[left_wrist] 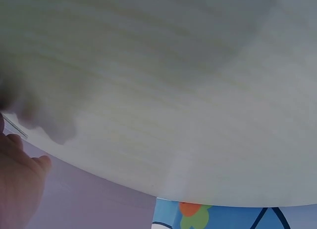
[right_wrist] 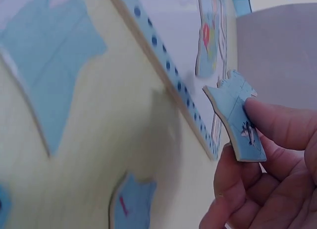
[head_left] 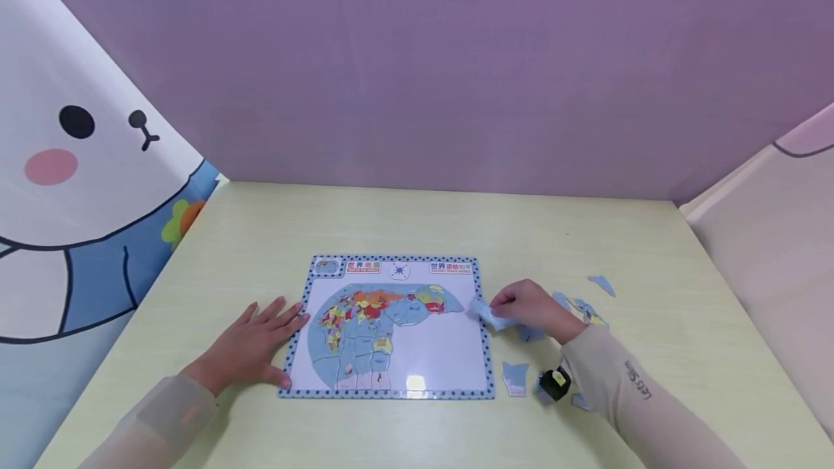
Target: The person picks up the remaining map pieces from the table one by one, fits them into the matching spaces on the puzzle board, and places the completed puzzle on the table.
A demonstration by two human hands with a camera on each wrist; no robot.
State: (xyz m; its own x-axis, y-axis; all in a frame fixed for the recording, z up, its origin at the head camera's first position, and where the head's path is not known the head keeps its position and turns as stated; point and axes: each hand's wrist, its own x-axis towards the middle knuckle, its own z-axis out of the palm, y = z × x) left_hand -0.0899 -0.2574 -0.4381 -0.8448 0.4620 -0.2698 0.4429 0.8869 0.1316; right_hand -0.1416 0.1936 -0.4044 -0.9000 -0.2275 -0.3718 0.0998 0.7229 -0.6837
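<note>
A world map puzzle board (head_left: 449, 353) with a dotted blue border lies flat on the table, its left part and top filled with map pieces. My right hand (head_left: 528, 306) pinches a light blue puzzle piece (right_wrist: 237, 115) between thumb and fingers, over the board's right edge; a small dark animal is printed on it. Spread flat, my left hand (head_left: 254, 346) rests at the board's left edge with its fingertips on the border. In the left wrist view only part of the left hand (left_wrist: 20, 179) shows at the lower left.
Loose puzzle pieces lie right of the board: one blue piece (head_left: 515, 379) near its lower corner, another (head_left: 602, 284) farther back, and several around the right forearm. A small black object (head_left: 555, 383) is at the right wrist. A purple cloth wall (head_left: 443, 78) stands behind the table.
</note>
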